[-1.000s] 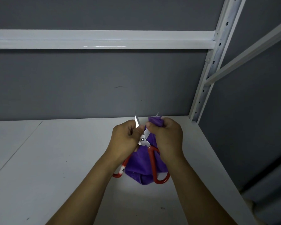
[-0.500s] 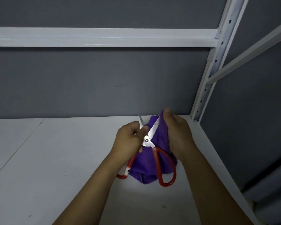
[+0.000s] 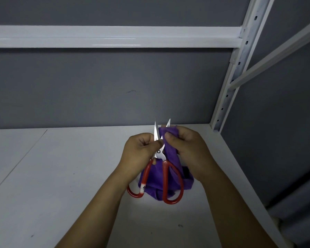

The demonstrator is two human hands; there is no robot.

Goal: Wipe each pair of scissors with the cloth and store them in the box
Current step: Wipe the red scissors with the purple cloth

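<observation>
Pointing up and away: scissors (image 3: 159, 154)

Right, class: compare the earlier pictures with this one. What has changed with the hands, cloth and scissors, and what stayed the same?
The right hand has closed again: it now pinches the purple cloth over the right-side blade, which lay bare half a second ago; only the tip shows. Unchanged: the left hand grips the other blade of the open red-handled scissors, above the white shelf.

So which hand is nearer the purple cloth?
Right. The right hand pinches the cloth over one blade; the left hand grips the scissors beside it.
</observation>
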